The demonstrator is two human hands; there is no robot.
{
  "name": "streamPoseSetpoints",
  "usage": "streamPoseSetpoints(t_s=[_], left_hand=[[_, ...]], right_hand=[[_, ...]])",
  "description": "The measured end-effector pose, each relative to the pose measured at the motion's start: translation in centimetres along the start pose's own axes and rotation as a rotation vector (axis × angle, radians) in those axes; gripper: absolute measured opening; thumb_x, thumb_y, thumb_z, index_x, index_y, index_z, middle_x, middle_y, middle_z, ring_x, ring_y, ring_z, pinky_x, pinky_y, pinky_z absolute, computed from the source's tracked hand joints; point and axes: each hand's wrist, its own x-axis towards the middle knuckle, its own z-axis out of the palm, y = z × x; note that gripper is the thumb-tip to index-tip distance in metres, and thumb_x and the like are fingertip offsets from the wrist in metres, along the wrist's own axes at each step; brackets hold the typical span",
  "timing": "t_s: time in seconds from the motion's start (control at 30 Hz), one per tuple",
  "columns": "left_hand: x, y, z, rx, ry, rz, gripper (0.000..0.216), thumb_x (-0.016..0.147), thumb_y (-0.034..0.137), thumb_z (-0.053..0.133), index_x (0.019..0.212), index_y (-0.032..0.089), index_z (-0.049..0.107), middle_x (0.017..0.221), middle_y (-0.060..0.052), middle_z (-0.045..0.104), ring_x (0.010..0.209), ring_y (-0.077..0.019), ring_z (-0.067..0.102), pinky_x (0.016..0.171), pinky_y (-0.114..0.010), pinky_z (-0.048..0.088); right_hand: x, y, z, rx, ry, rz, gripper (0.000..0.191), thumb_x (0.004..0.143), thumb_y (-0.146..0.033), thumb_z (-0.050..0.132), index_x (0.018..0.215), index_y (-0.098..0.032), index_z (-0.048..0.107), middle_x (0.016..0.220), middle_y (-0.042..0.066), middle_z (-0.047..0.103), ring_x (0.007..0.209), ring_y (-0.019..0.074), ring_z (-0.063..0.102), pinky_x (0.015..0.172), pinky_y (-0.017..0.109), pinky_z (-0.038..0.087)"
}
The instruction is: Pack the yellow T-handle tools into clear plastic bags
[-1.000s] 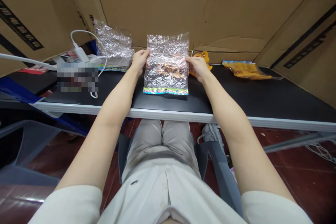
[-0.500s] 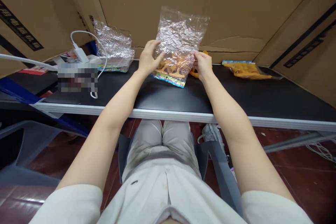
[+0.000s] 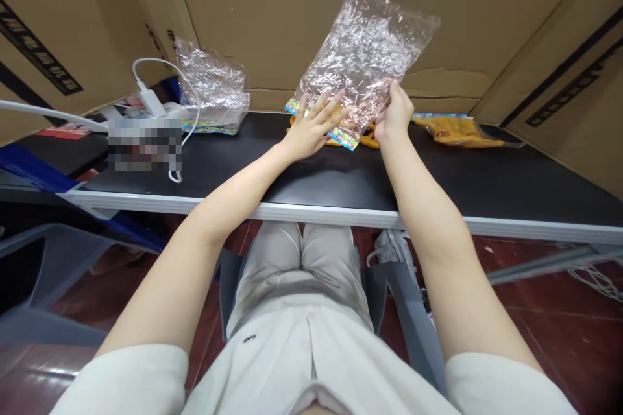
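A clear plastic bag [image 3: 367, 45] with a colourful printed strip is raised and tilted above the black table. My right hand [image 3: 395, 113] pinches its right edge. My left hand [image 3: 311, 130] has its fingers spread low in front of the bag, near the printed strip; whether it presses on the plastic I cannot tell. Orange-yellow pieces [image 3: 370, 136] show below and behind the bag, partly hidden by it and by my hands.
On the right lies another bag with orange-yellow contents [image 3: 452, 130]. Crumpled clear bags [image 3: 214, 87] lean against the cardboard on the left. Nearby are a white charger [image 3: 152, 102] with its cable and a blurred-out item. Cardboard walls [image 3: 292, 6] enclose the table's back and sides.
The bag has moved up and right and tilted over. Orange pieces that showed through its lower part now lie mostly below it. My left hand has shifted right and lower, fingers spread.
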Motion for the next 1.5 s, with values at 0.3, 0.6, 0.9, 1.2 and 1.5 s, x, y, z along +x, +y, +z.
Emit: streamPoseSetpoints(t_s=[0.3, 0.6, 0.9, 1.2, 1.5], left_hand=[[0.3, -1.6, 0.3, 0.044, 0.02, -0.097, 0.065, 0.108, 0.018, 0.038, 0.17, 0.034, 0.049, 0.185, -0.009, 0.033, 0.174, -0.03, 0.024, 0.139, -0.067, 0.003], [0.9, -5.9, -2.5, -0.092, 0.125, -0.237, 0.057, 0.102, 0.024, 0.053, 0.158, 0.03, 0.063, 0.174, -0.011, 0.053, 0.171, -0.0332, 0.035, 0.141, -0.064, 0.008], [-2.8, -12.3, -6.3, -0.153, 0.283, -0.617, 0.041, 0.086, 0.035, 0.068, 0.124, 0.023, 0.075, 0.169, -0.019, 0.056, 0.169, -0.0383, 0.035, 0.135, -0.056, 0.034], [-7.3, -14.9, -8.5, 0.109, 0.126, -0.993, 0.02, 0.088, 0.043, 0.067, 0.085, 0.025, 0.06, 0.118, -0.018, 0.075, 0.142, -0.041, 0.059, 0.123, -0.056, 0.041], [-7.3, -12.7, -9.8, 0.194, -0.175, -1.064, 0.089, 0.089, 0.082, 0.053, 0.14, 0.01, 0.066, 0.129, -0.017, 0.075, 0.143, -0.0368, 0.055, 0.114, -0.044, 0.04]], right_hand=[[-1.9, -2.4, 0.1, 0.192, -0.052, 0.107, 0.032, 0.104, -0.058, 0.058, 0.113, -0.03, 0.071, 0.144, 0.006, 0.074, 0.134, 0.0257, 0.074, 0.103, 0.039, 0.067], [-2.9, -3.8, 0.8, 0.088, -0.077, 0.163, 0.034, 0.106, -0.055, 0.059, 0.106, -0.025, 0.074, 0.126, 0.007, 0.079, 0.129, 0.0239, 0.075, 0.096, 0.035, 0.065], [-4.3, -5.3, 1.1, 0.036, -0.174, 0.171, 0.036, 0.096, -0.058, 0.071, 0.102, -0.023, 0.073, 0.121, 0.008, 0.081, 0.123, 0.0265, 0.078, 0.094, 0.039, 0.065], [-4.7, -4.8, 1.3, 0.111, -0.193, 0.245, 0.029, 0.094, -0.05, 0.074, 0.103, -0.023, 0.075, 0.116, 0.007, 0.083, 0.116, 0.0252, 0.08, 0.094, 0.038, 0.068], [-5.2, -5.1, 1.4, 0.117, -0.215, 0.285, 0.026, 0.099, -0.045, 0.069, 0.104, -0.021, 0.077, 0.114, 0.006, 0.084, 0.114, 0.0231, 0.081, 0.098, 0.038, 0.067]])
